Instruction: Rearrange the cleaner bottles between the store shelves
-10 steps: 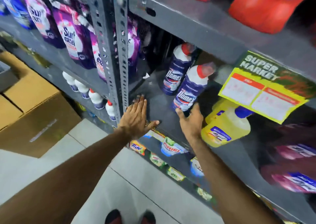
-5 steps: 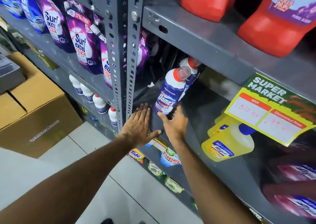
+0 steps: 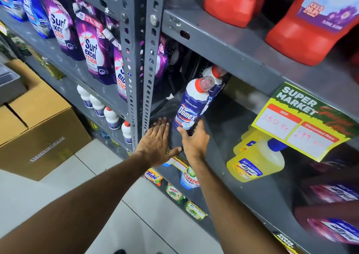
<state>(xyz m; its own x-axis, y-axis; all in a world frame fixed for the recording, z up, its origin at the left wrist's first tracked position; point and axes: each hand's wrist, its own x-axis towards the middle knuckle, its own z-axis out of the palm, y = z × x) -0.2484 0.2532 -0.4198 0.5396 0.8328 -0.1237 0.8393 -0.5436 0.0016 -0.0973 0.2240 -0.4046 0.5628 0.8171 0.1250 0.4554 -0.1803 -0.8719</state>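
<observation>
Two blue Domex cleaner bottles with white shoulders and red caps stand on the grey middle shelf (image 3: 223,137). The front Domex bottle (image 3: 191,106) stands upright with the second Domex bottle (image 3: 215,77) right behind it. My right hand (image 3: 194,139) holds the base of the front bottle, thumb on its left side. My left hand (image 3: 155,139) lies flat on the shelf beside the grey upright post (image 3: 141,59), fingers spread, holding nothing.
Yellow cleaner bottles (image 3: 254,160) lie to the right under a hanging price sign (image 3: 303,121). Red bottles (image 3: 310,20) stand on the shelf above. Purple Surf Excel pouches (image 3: 91,48) and small white bottles (image 3: 110,116) fill the left bay. Cardboard boxes (image 3: 38,127) sit on the floor.
The front Domex bottle slid left with my right hand, from tilted apart to upright against the second bottle. The left hand stayed put on the shelf.
</observation>
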